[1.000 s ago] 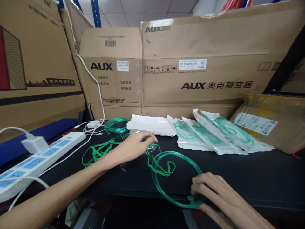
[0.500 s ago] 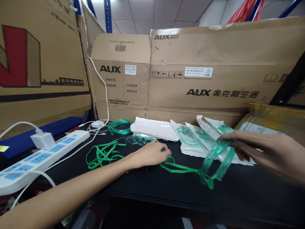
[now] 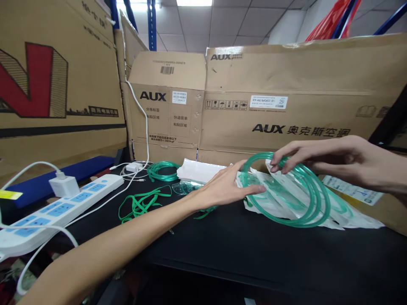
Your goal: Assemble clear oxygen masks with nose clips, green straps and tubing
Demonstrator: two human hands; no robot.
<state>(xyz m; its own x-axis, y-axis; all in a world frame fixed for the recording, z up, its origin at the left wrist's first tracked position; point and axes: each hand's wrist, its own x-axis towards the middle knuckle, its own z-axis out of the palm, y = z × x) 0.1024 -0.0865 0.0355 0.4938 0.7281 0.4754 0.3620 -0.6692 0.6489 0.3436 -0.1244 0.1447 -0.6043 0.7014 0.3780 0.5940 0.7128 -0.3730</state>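
A coil of clear green tubing (image 3: 318, 199) is held up above the table between both hands. My left hand (image 3: 227, 184) grips its left side between thumb and fingers. My right hand (image 3: 333, 163) pinches the top of the loops with thumb and fingertips. Behind and below the coil lie several white-and-clear packets (image 3: 356, 214) with green contents. To the left of my left hand are a tangle of green straps (image 3: 140, 203), clear green-tinted cups (image 3: 186, 187), a white packet (image 3: 197, 170) and a second green coil (image 3: 163, 170).
A white power strip (image 3: 60, 207) with a plugged charger (image 3: 64, 185) and white cables lies at the left. Large cardboard boxes (image 3: 286, 84) stand along the back of the black table (image 3: 254, 258). Another box with a label is at the right, behind my right wrist.
The tubing coil has opened into wide round loops. My left hand has moved right and up from the table onto the coil. More packets show at the right, and the camera view has shifted slightly.
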